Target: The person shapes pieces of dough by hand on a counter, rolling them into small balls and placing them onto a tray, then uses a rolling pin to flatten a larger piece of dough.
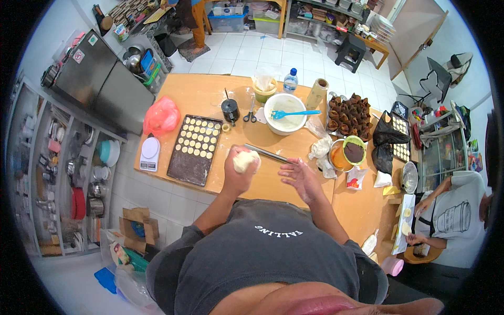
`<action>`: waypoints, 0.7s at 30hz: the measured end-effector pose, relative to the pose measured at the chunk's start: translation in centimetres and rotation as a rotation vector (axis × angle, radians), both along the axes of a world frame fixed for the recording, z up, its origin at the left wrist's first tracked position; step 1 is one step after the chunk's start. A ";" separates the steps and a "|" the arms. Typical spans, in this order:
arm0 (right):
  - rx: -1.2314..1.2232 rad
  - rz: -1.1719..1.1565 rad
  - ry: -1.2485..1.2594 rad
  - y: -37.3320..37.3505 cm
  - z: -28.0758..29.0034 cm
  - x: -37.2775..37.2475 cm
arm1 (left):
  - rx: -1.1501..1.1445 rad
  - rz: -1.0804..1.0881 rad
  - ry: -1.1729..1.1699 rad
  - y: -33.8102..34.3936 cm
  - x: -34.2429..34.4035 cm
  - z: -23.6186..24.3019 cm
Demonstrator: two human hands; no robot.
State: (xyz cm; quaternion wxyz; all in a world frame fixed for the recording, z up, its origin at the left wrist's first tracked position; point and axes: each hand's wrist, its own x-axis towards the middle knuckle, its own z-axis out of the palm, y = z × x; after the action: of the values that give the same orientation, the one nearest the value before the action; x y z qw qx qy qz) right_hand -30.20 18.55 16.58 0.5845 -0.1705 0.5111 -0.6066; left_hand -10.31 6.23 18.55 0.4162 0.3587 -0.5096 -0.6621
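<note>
My left hand (237, 182) is wrapped around a pale lump of dough (245, 161), lifted over the wooden table (247, 190). To its right, my right hand (302, 180) has its fingers spread and nothing in it. A metal rolling pin (266, 153) lies just beyond the two hands, its right end close to my right fingertips; whether they touch it I cannot tell. On the left, a dark baking tray (187, 172) carries rows of small round dough discs at its far part. A small ring cutter (226, 127) sits beside the tray.
A white bowl (269, 124) with a blue spatula (297, 113) stands ahead, near scissors (250, 116) and a black jar (230, 110). A kitchen scale (150, 154) and pink bag (161, 116) are left. Brown paper cups (348, 116) fill the right; another person (454, 210) works there.
</note>
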 end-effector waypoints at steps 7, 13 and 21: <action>-0.062 0.162 -0.588 1.0 -0.9 -1.4 | -0.722 -0.291 -0.202 4.0 -1.7 4.9; 0.042 -0.083 -0.062 -0.3 -5.0 -2.2 | -0.093 -0.100 -0.029 3.6 -1.8 -1.6; -0.619 -0.122 0.068 -3.1 3.5 2.4 | 0.949 -0.463 0.641 3.7 -0.2 -1.9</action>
State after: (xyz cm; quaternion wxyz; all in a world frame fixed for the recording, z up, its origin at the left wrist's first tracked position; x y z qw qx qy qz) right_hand -27.75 15.44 20.04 0.4499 -0.3295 0.3308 -0.7613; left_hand -10.54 9.96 16.62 0.1891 0.1681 -0.0736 -0.9646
